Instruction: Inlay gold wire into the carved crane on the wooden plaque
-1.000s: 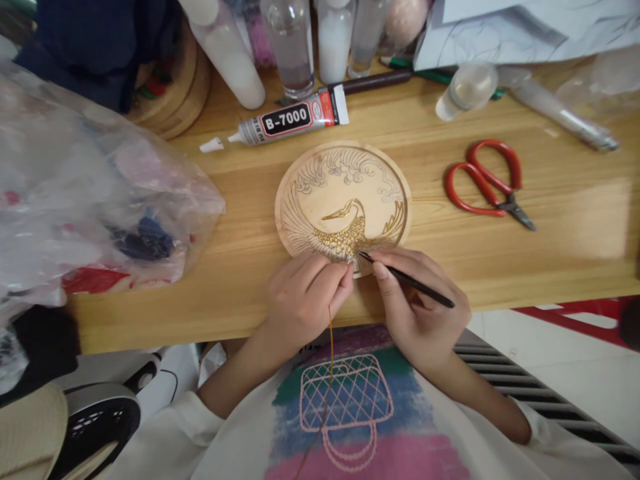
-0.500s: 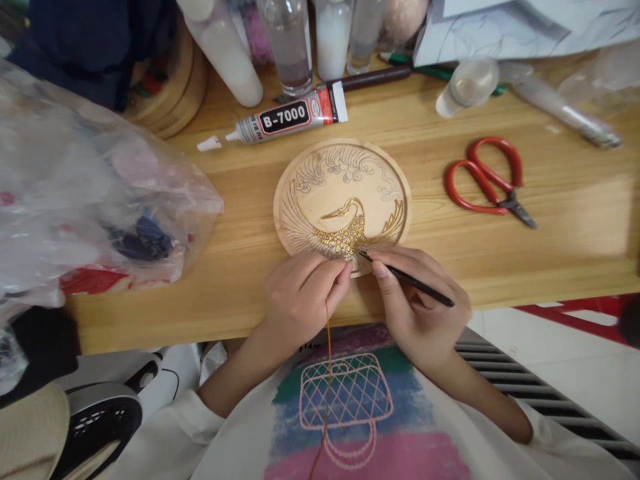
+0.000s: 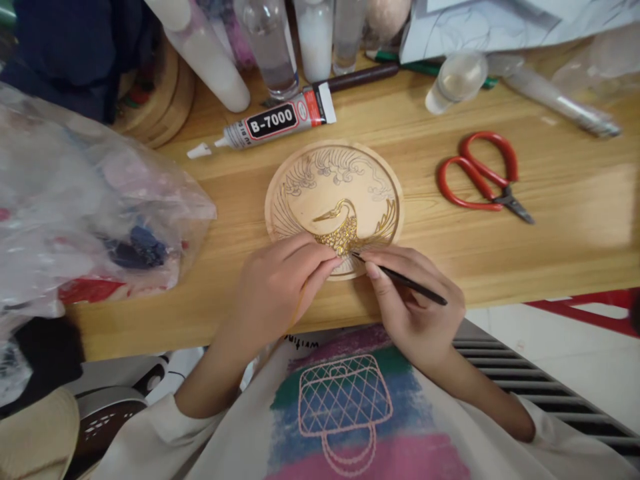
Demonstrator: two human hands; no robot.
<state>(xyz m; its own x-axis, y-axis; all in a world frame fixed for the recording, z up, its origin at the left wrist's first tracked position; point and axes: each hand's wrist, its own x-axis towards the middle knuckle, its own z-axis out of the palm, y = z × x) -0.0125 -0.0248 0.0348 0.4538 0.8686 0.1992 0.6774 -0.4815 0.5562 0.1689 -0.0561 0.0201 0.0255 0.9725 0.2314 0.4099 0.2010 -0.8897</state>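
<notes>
A round wooden plate with a raised rim lies on the table, bearing a crane drawn in fine lines. Gold wire outlines the crane's head, neck, scaly body and part of the right wing; other feathers and the clouds show only as drawn lines. My left hand rests over the plate's lower left edge, thumb and forefinger pinched on a thin gold wire that trails down past the palm. In pen fashion, my right hand grips slim black tweezers, their tip against the plate below the crane's body.
Above the plate lies a B-7000 glue tube, its cap off beside it. Red-handled scissors are to the right. A small clear cup and several bottles stand behind. A plastic bag fills the left.
My left hand has shifted left and turned flatter over the plate's edge; the wire that hung down in front of my shirt now runs along the palm. The tweezers stay near the same spot.
</notes>
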